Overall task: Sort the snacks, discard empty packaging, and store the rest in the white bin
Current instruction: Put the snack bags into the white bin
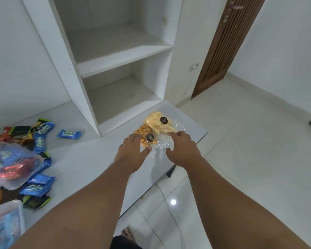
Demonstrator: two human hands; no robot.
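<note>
Two clear snack bags lie near the right end of the white counter [90, 159]: a bag of orange nuts [145, 134] with a dark round sticker, and behind it a bag of yellow chips [155, 123]. A crumpled clear plastic wrapper [161, 145] lies between my hands. My left hand [131, 150] rests on the nut bag's near left edge. My right hand [182, 148] presses on the clear plastic with its fingers spread. Whether either hand grips anything cannot be told.
Several blue, black and red snack packs [40, 139] are scattered on the counter's left. Two translucent plastic tubs [11, 164] [5, 220] hold more packs. Empty white shelves [122, 51] rise behind. A brown slatted door [221, 47] stands at right over a tiled floor [250, 141].
</note>
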